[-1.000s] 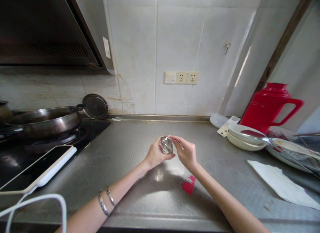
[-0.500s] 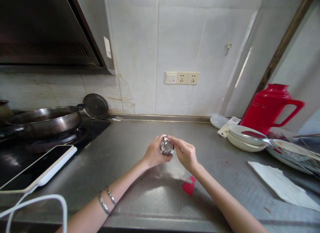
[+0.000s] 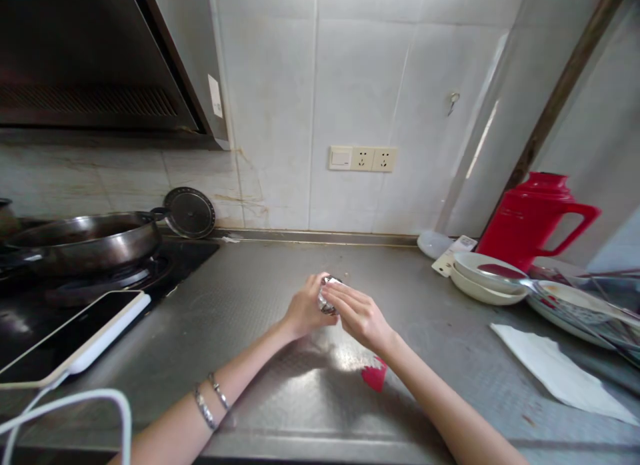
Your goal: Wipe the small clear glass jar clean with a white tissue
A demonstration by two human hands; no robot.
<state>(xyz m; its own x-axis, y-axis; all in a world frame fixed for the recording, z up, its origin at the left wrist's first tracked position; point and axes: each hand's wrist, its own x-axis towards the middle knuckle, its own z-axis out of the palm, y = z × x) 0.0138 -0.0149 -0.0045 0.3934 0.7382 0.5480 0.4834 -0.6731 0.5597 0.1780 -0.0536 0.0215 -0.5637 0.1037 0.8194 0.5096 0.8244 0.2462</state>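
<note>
My left hand is wrapped around the side of a small round thing covered in shiny silver foil. Its exact kind is hard to make out, and it is held over the steel counter. Stretched fingers of my right hand lie together across the top of the foil, hiding much of it. Below my right wrist, a torn red heart-like piece lies on the counter.
At left, a steel pan stands on the stove, with a phone and white cable in front. Plates and bowls, a red thermos jug and a white tissue sit at right. Wall sockets are behind.
My right hand has moved left from the foil's edge to lie across its top, covering the crinkled surface. My left hand keeps its hold. The view has shifted slightly.
</note>
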